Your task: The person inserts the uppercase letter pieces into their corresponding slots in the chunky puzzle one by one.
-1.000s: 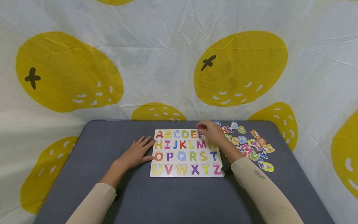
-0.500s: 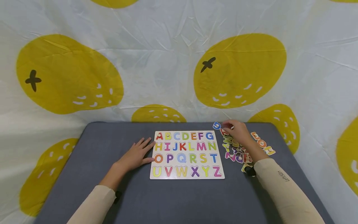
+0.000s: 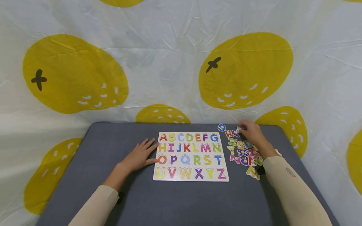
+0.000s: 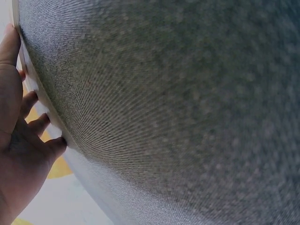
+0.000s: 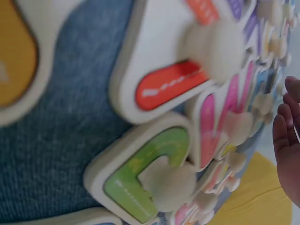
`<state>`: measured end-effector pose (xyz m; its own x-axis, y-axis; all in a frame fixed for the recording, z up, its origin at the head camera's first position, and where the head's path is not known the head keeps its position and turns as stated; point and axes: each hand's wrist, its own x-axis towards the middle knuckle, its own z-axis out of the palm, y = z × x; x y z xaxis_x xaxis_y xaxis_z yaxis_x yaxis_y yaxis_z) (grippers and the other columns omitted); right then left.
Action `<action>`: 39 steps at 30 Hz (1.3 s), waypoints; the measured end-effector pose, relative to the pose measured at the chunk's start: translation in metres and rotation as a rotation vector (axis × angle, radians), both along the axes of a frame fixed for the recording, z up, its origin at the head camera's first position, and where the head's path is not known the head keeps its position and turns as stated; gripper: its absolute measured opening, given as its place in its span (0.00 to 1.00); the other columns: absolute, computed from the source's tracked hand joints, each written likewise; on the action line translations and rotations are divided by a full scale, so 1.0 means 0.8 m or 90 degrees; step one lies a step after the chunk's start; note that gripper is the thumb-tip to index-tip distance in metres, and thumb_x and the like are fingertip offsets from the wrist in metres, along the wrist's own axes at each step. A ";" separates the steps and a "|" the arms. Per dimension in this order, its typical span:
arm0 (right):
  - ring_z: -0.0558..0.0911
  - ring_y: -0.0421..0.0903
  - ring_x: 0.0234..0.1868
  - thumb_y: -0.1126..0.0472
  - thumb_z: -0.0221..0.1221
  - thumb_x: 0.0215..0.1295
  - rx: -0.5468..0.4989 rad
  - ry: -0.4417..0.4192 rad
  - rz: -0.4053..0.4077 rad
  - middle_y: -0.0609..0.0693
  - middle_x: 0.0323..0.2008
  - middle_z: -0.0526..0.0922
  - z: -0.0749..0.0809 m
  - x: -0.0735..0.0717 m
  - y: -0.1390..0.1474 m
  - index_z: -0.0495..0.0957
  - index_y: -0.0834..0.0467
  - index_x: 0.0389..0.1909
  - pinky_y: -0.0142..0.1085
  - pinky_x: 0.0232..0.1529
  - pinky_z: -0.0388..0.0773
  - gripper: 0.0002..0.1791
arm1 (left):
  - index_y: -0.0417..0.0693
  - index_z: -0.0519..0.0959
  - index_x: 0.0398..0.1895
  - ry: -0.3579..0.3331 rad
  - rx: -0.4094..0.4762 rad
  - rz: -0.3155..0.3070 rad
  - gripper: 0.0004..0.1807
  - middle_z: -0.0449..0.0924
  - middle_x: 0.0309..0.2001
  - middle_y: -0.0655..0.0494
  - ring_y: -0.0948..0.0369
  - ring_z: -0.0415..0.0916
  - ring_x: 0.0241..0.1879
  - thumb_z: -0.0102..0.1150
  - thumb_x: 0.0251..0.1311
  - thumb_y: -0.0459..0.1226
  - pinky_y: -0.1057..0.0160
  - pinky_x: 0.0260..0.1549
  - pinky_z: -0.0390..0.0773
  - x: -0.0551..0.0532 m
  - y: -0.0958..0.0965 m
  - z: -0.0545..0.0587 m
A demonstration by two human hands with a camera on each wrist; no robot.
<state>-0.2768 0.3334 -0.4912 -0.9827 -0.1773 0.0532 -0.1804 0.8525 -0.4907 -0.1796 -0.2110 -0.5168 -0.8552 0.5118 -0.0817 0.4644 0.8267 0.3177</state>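
Observation:
My left hand (image 3: pixel 139 154) rests on the table with fingers spread, its fingertips touching the left edge of the alphabet puzzle board (image 3: pixel 193 153). In the left wrist view, fingers (image 4: pixel 35 124) lie along the board's edge. The board shows rows of coloured letters; knobs stand on the A (image 3: pixel 163 137) and B (image 3: pixel 172 137). At the far side of a heap of loose letter pieces, my right hand (image 3: pixel 252 131) pinches a small pale letter piece (image 3: pixel 238 129); which letter it is cannot be made out. In the right wrist view, the hand (image 5: pixel 288 136) shows only at the edge.
Loose knobbed letter pieces (image 3: pixel 252 161) lie heaped and overlapping right of the board, partly under my right arm. A blue letter piece (image 3: pixel 222 127) lies near the table's back edge. The grey table (image 3: pixel 181 202) meets a white curtain (image 3: pixel 161 62) with yellow fruit prints.
My right hand has moved right, from over the board's far right corner to the far side of the heap, and now pinches a letter piece. My left hand stays at the board's edge.

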 end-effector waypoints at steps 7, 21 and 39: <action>0.80 0.63 0.49 0.66 0.61 0.73 0.010 -0.030 -0.015 0.67 0.49 0.83 -0.014 -0.009 0.008 0.82 0.68 0.55 0.61 0.57 0.75 0.14 | 0.55 0.58 0.83 0.003 0.004 -0.003 0.45 0.54 0.82 0.43 0.35 0.49 0.80 0.60 0.68 0.60 0.26 0.69 0.57 0.000 -0.002 -0.001; 0.79 0.62 0.46 0.65 0.59 0.74 0.016 -0.028 -0.034 0.66 0.46 0.83 0.000 -0.006 0.005 0.81 0.68 0.52 0.59 0.55 0.76 0.12 | 0.54 0.58 0.83 -0.005 -0.003 -0.005 0.45 0.54 0.82 0.42 0.35 0.49 0.80 0.59 0.68 0.60 0.26 0.69 0.57 -0.001 0.001 0.004; 0.82 0.52 0.39 0.61 0.65 0.71 0.020 0.015 0.041 0.57 0.37 0.85 0.009 0.015 -0.047 0.85 0.63 0.44 0.49 0.43 0.78 0.09 | 0.54 0.58 0.83 -0.005 -0.002 -0.001 0.45 0.55 0.81 0.42 0.35 0.49 0.80 0.60 0.68 0.60 0.27 0.70 0.56 0.001 -0.001 0.004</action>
<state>-0.2646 0.2957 -0.4842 -0.9676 -0.2426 0.0702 -0.2473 0.8537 -0.4582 -0.1791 -0.2115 -0.5134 -0.8538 0.5128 -0.0900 0.4631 0.8270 0.3188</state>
